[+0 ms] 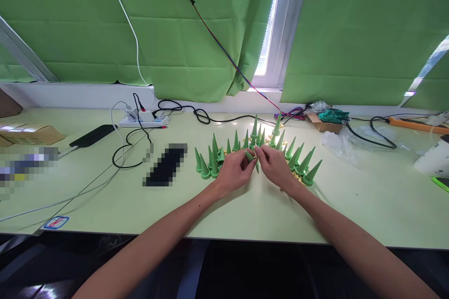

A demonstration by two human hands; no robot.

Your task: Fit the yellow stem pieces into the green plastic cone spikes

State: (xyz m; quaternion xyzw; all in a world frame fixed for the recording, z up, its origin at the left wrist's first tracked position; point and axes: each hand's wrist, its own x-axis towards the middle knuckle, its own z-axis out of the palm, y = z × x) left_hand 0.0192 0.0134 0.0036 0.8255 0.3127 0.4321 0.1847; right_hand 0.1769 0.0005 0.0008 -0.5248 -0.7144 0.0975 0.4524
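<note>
Many green cones stand on the pale table (224,219), among them a cluster on the left (205,170) and one at the right end (312,175). Small yellow pieces (298,177) lie between and behind them. In front of the cones, my left hand (236,168) pinches a green cone (249,156) that lies tilted between its fingers. My right hand (275,163) meets it from the right, its fingertips closed at the cone's end. What the right fingertips hold is too small to make out.
A black blurred slab (166,166) lies left of the cones. Behind are a power strip (143,120) and black cables (203,114). An open carton (324,124) and clear plastic bags (338,147) sit at the back right. Cardboard boxes (31,134) are at the far left.
</note>
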